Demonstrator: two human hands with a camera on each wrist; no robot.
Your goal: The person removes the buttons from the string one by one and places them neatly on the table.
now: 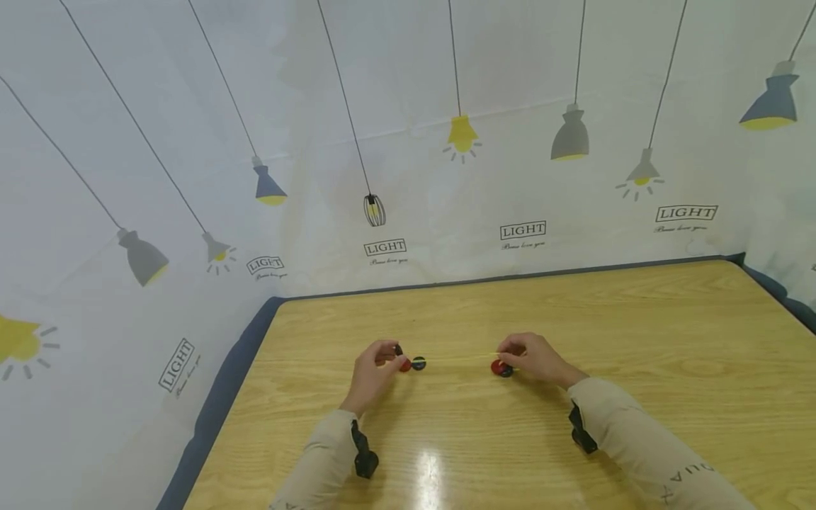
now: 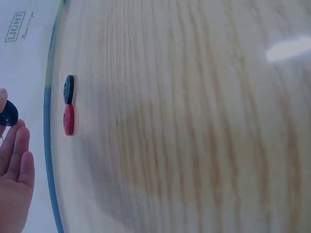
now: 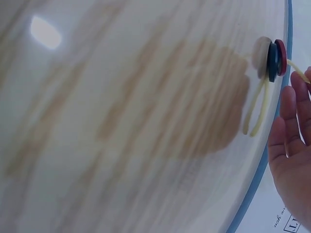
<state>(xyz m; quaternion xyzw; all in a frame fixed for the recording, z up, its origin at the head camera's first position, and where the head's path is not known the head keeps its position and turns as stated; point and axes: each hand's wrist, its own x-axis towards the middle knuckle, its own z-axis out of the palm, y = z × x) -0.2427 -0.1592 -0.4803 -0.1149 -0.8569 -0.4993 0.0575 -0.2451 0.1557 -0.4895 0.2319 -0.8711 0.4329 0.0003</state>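
My left hand [image 1: 375, 375] pinches a black button [image 2: 9, 114] between thumb and fingers. Below that hand a red button [image 2: 69, 120] and a dark button [image 2: 69, 90] lie side by side on the table, touching. With its fingertips my right hand [image 1: 532, 358] pinches a thin yellow string [image 3: 294, 69]. Just beneath those fingers, a red button [image 3: 281, 57] and a dark button [image 3: 272, 63] sit face to face on the string, whose two strands trail from the dark one. In the head view the string stretches across toward the left hand; its left end is too small to make out.
Both hands work over a wood-grain table [image 1: 459, 439] with a dark blue edge. Behind it hangs a white sheet [image 1: 414, 163] printed with lamps. A black wrist mount [image 1: 365, 453] sticks out below the left sleeve, another [image 1: 581, 431] below the right.
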